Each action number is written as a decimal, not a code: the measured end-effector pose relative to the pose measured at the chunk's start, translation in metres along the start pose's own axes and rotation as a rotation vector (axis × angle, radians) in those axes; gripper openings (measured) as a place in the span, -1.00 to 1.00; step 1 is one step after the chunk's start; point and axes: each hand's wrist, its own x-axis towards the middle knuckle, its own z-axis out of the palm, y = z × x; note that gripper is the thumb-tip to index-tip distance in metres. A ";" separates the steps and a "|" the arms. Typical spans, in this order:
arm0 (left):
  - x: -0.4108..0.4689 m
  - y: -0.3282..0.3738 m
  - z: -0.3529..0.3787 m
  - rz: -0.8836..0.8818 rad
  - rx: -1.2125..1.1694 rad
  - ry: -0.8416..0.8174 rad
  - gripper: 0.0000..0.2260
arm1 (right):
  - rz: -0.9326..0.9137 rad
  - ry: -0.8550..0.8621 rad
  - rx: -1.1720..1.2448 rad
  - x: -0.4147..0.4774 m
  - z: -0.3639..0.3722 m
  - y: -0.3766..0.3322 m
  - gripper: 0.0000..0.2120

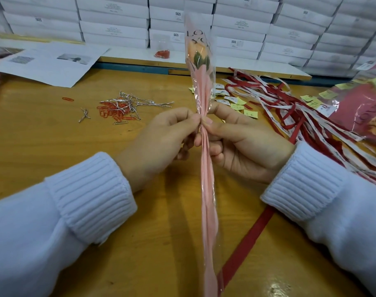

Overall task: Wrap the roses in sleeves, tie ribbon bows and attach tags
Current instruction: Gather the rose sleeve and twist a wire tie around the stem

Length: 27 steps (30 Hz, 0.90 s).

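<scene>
Pinching the sleeve (206, 172), left hand (161, 136) meets right hand (247, 144) (boxes (172, 17): SGS).

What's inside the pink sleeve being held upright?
A peach rose bloom with green leaves shows through the sleeve's clear top. The stem cannot be seen: gathered pink film covers it, and the left hand and right hand pinch the middle.

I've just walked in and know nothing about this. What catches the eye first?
A sleeved rose stands upright mid-frame, pinched at its gathered neck by the left hand and right hand. To the right on the table lies a tangle of red and white ribbons; behind, white boxes are stacked in a wall.
</scene>
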 end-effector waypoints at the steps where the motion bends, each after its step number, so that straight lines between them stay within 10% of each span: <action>1: 0.000 0.000 0.000 -0.002 -0.004 -0.001 -0.75 | -0.002 0.001 -0.005 0.000 0.000 0.000 -0.73; 16: 0.007 0.014 -0.007 -0.590 -0.378 -0.127 -0.78 | 0.006 0.080 -0.239 0.000 0.002 0.001 -0.90; 21: 0.004 0.004 0.003 -0.224 0.059 0.210 -0.93 | 0.019 0.144 -0.158 0.000 -0.001 -0.002 -0.92; 27: -0.003 0.006 -0.002 0.241 0.540 0.219 -0.87 | 0.023 0.211 -0.111 0.001 -0.005 -0.002 -0.91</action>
